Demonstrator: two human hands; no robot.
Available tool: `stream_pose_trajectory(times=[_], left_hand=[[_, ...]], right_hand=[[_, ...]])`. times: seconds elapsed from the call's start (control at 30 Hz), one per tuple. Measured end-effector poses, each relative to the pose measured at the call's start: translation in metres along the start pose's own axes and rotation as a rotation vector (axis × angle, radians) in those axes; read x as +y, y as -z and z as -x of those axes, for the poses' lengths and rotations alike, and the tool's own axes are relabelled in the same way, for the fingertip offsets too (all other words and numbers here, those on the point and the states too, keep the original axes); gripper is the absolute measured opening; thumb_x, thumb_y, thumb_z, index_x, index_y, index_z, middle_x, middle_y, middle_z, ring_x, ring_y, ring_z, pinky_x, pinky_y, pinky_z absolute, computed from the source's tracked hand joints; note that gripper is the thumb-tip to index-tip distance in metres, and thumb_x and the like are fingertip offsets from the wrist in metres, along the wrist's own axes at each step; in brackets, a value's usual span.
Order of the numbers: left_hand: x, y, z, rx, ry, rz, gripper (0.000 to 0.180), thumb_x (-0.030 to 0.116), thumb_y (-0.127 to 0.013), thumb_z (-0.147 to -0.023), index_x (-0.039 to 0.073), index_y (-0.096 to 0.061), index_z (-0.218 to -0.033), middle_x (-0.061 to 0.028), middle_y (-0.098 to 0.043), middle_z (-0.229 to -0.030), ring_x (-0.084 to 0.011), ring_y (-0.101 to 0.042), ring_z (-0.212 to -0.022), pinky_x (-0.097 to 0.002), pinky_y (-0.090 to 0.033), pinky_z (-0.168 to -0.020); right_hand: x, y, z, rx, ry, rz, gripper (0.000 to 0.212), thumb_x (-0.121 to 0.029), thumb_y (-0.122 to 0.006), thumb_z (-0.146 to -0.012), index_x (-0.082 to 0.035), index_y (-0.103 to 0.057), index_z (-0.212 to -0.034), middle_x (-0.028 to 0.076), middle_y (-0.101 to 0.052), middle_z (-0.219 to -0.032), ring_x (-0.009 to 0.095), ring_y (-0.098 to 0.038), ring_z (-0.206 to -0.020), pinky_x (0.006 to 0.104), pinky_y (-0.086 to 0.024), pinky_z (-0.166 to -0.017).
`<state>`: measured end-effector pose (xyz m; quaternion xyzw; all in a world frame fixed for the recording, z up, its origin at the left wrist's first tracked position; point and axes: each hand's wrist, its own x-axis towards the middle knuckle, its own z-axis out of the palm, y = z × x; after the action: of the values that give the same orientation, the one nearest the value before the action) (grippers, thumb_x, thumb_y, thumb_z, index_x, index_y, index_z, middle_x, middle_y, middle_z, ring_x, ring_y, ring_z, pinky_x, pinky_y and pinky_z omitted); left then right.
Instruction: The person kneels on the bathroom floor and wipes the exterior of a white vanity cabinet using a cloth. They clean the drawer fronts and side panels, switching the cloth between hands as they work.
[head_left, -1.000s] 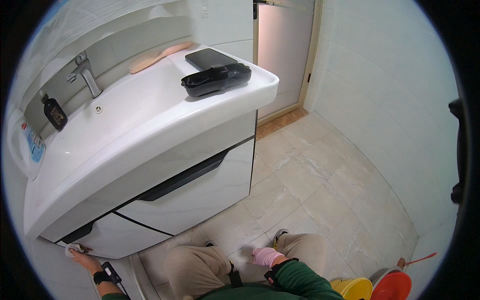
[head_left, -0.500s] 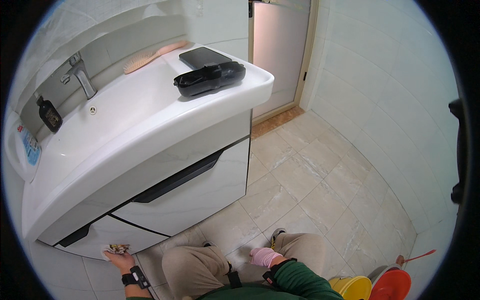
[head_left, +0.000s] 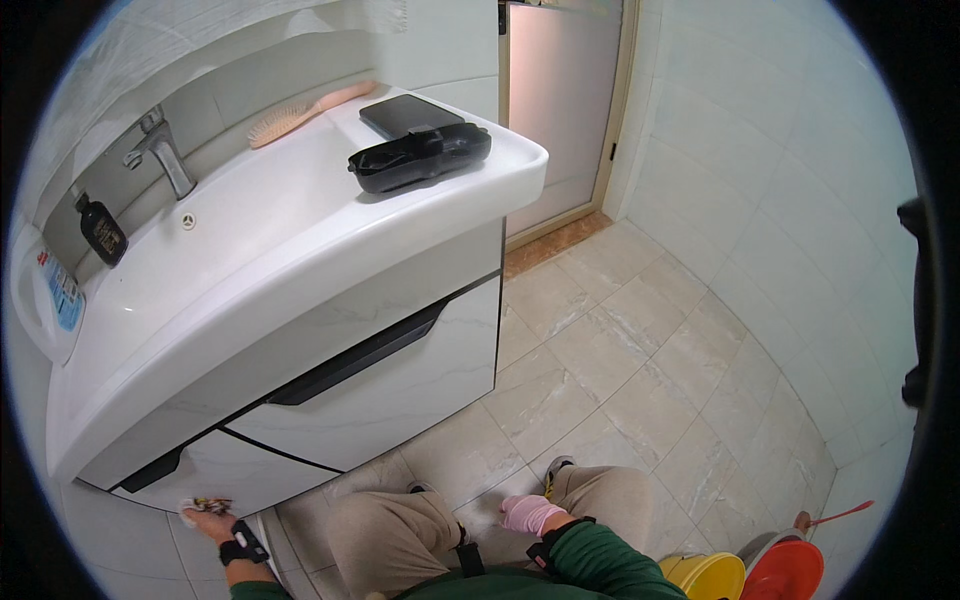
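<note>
My left hand [head_left: 212,526] is at the lower left corner of the vanity cabinet [head_left: 245,465]. Its fingers press a crumpled, multicoloured patterned cloth [head_left: 210,505] to the lower edge of the cabinet front, and part of the cloth is hidden by the hand. A dark band with a small device circles that wrist. Between my knees is my right hand [head_left: 530,514], in a pink glove and close to the right leg. Its fingers look curled in; whether they hold anything is hidden.
On the white basin [head_left: 250,215] are a black case [head_left: 420,160], a dark phone-like slab [head_left: 405,115], a hairbrush [head_left: 305,115], a dark bottle [head_left: 102,232] and a white jug [head_left: 45,300]. A yellow bucket [head_left: 712,577] and a red basin [head_left: 790,572] stand lower right. A frosted door [head_left: 558,110] is beyond.
My left hand has slid a little left along the cabinet's lower edge with the cloth. The right hand has stayed in place.
</note>
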<state>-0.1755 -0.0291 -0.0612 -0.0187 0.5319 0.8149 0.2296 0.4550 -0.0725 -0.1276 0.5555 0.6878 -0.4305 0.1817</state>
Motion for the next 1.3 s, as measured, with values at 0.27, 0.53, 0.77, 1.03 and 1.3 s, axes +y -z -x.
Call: stream_pose_trajectory(times=[0.27,0.53,0.77,1.03,1.3], left_hand=[[-0.046,-0.066,0.142,-0.115,-0.225,-0.139,0.053,0.043,-0.041,-0.101,0.005,-0.040,-0.137,-0.0146,-0.049,-0.132,-0.0253,-0.052,-0.114,-0.0358,-0.043,-0.098],[0.019,-0.084,0.134,-0.088,-0.858,-0.530,0.064,0.034,-0.044,-0.100,-0.008,-0.021,-0.142,-0.0247,-0.038,-0.140,-0.0313,-0.047,-0.120,-0.0380,-0.038,-0.104],[-0.031,-0.062,0.147,-0.116,-0.209,-0.228,0.059,0.044,-0.045,-0.100,-0.003,-0.040,-0.135,-0.0163,-0.050,-0.131,-0.0247,-0.053,-0.113,-0.0366,-0.043,-0.099],[-0.030,-0.100,0.211,-0.326,-0.114,-0.064,0.047,0.035,-0.040,-0.103,0.001,-0.040,-0.136,-0.0120,-0.050,-0.129,-0.0211,-0.050,-0.116,-0.0326,-0.040,-0.099],[0.002,-0.114,0.200,-0.239,-0.976,-0.573,0.064,0.017,-0.046,-0.100,-0.001,-0.010,-0.150,-0.0217,-0.032,-0.145,-0.0321,-0.042,-0.126,-0.0394,-0.031,-0.108]], right_hand=[[0.000,0.003,0.003,-0.008,-0.023,-0.027,0.039,-0.030,-0.057,-0.085,-0.007,-0.064,-0.116,0.018,-0.064,-0.116,0.036,-0.060,-0.110,0.0439,-0.048,-0.092],[0.002,-0.004,-0.004,0.046,0.044,-0.023,0.041,-0.033,-0.060,-0.085,-0.006,-0.063,-0.116,0.018,-0.064,-0.115,0.036,-0.060,-0.110,0.0437,-0.048,-0.091],[0.000,-0.001,0.002,0.033,0.027,-0.018,0.042,-0.036,-0.062,-0.086,-0.006,-0.063,-0.115,0.018,-0.065,-0.115,0.037,-0.060,-0.109,0.0446,-0.048,-0.091],[0.004,-0.002,-0.001,0.002,0.015,0.006,0.040,-0.034,-0.062,-0.085,-0.006,-0.064,-0.113,0.018,-0.065,-0.114,0.036,-0.061,-0.109,0.0448,-0.049,-0.090],[0.000,0.000,0.000,0.026,0.013,-0.025,0.041,-0.033,-0.061,-0.085,-0.005,-0.064,-0.114,0.018,-0.065,-0.114,0.036,-0.061,-0.109,0.0450,-0.049,-0.090]])
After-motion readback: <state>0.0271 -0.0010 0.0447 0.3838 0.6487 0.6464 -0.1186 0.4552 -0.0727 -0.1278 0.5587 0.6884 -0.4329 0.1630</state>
